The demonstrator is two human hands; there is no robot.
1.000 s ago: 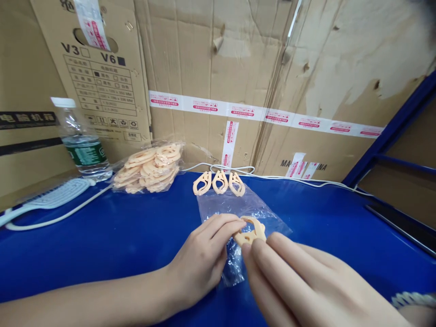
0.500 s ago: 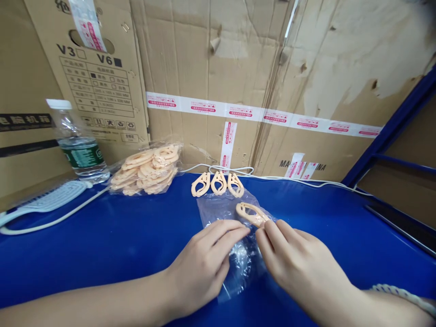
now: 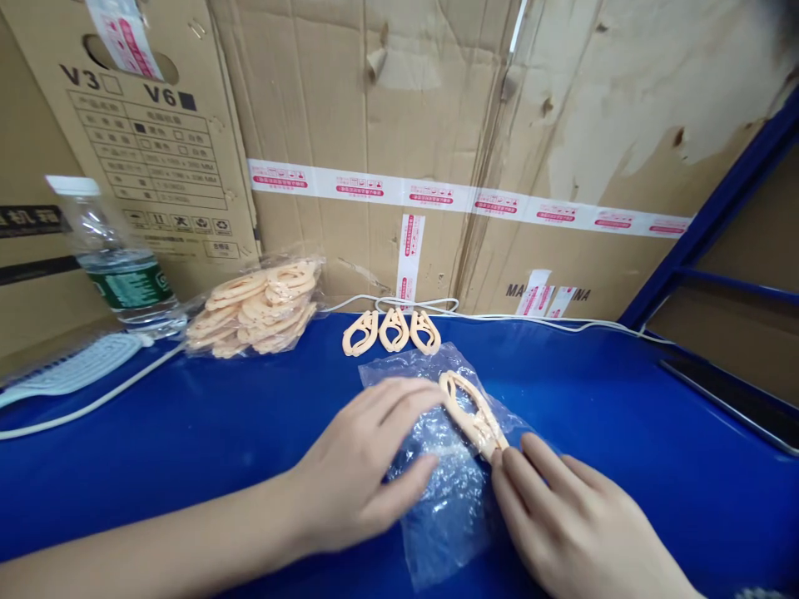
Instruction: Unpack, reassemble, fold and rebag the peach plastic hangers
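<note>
A peach folding hanger [image 3: 465, 409], folded up, lies slantwise over a clear plastic bag [image 3: 440, 537]; whether it is inside the bag I cannot tell. My right hand [image 3: 571, 516] pinches its lower end between thumb and fingers. Just left of it, my left hand [image 3: 374, 462] hovers over the bag with thumb and fingers apart, the fingertips close to the hanger's upper end. Behind the bag, three more folded hangers [image 3: 394, 330] lie in a row on the blue table [image 3: 250, 424].
A clear bag packed with peach hangers [image 3: 255, 308] lies at the back left. Beside it stand a water bottle [image 3: 125, 266] and a pale hairbrush [image 3: 78, 366]. A white cable [image 3: 518, 317] runs along the cardboard [image 3: 349, 100]. At right lies a dark flat object [image 3: 730, 399].
The hanger has turned steeper and its lower end has come down and right with my right hand. My left hand's fingers have spread from a pinch. The camera view has shifted slightly.
</note>
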